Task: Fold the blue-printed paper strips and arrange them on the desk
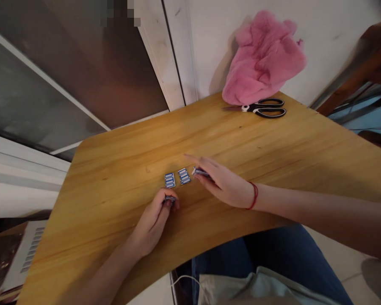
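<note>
So, a small dark-and-silvery bundle of flat pieces (169,198) is being gripped in the left hand (154,221), with the fingers curled round and the thumb clamped on it. How many pieces are in there can't really be told, they're mostly covered. In the right hand (226,181), a small white-and-dark flat bundle (202,172) is pinched between the thumb and the lower fingers, while one finger is held out straight, apart from the rest.

Two little blue-and-white groups of striped rectangles are set out on the yellowish-brown wooden table (114,182): the left group (169,180) just above the left hand's knuckles, the right group (184,176) beside it, near the right hand's fingertips. A small gap is left between them.

A thin red cord bracelet (254,195) is worn on the right wrist. Near the far edge, well apart from the hands, black-and-white-handled scissors (264,109) are laid down next to a crumpled pink fluffy cloth bundle (266,59), which is propped against the white wall (209,38).
</note>
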Tool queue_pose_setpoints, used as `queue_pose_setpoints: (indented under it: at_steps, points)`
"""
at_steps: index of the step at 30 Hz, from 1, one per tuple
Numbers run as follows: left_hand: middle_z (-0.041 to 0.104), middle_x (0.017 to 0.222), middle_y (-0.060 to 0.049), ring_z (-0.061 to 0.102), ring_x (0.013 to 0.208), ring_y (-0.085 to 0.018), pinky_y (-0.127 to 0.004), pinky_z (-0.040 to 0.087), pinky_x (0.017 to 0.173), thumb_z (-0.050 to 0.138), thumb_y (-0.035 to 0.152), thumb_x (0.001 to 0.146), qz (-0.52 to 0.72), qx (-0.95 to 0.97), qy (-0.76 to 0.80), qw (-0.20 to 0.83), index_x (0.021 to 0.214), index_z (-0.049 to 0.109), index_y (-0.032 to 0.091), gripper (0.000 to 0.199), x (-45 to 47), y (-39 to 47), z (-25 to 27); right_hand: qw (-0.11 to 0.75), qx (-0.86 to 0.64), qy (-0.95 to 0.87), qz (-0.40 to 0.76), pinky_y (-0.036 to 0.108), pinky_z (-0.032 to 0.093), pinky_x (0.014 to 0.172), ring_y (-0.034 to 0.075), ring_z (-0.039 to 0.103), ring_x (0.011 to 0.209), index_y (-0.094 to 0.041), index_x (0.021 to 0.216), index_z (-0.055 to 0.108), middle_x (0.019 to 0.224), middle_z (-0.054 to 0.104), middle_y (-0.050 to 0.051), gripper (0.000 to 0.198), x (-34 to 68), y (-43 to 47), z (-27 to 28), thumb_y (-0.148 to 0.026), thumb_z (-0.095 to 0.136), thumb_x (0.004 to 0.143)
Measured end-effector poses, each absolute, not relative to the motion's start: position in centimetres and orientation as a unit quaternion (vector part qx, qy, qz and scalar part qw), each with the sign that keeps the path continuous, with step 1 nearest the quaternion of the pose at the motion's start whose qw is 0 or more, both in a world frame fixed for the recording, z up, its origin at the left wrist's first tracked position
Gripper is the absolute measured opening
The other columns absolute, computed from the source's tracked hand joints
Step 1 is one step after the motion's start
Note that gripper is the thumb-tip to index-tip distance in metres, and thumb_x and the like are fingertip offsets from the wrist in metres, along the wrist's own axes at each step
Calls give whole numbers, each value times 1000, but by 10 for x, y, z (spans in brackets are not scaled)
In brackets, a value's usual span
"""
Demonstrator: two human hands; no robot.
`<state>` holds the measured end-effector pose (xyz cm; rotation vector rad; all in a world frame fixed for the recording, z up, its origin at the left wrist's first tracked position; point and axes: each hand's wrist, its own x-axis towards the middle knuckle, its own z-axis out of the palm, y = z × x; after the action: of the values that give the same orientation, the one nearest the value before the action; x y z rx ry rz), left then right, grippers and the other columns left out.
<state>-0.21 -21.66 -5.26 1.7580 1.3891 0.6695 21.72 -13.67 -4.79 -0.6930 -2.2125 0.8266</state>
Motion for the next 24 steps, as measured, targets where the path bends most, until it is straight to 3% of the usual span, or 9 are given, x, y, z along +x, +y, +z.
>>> queue_pose_setpoints:
  at_steps: [6,13,18,24]
  points:
    - [51,92,-5,50,83,-15,-30,44,77,31,15,93,253,777,531,223,96,50,21,20,-4,-212,-50,369,-332,-799,339,31,46,87,15,56,95,-13,122,44,106,58,9,34,225,-119,-53,-11,37,89]
    - [63,93,-3,53,91,-17,-32,43,82,41,16,93,222,812,510,176,103,55,23,19,-3,-208,-51,281,-292,-850,336,27,46,83,13,58,90,-15,102,62,97,66,5,24,229,-113,-48,-8,48,83]
    - [63,97,-3,52,93,-17,-33,40,84,41,16,93,189,820,515,163,103,60,24,22,0,-205,-54,207,-266,-897,285,34,42,88,17,53,91,-17,104,67,90,67,5,26,226,-120,-50,-9,52,84]
    - [58,103,-4,51,96,-20,-34,39,82,47,18,91,181,814,542,106,120,55,27,33,-1,-203,-63,141,-222,-940,216,41,37,93,21,50,104,-17,109,64,105,64,7,27,224,-125,-53,-15,45,89]
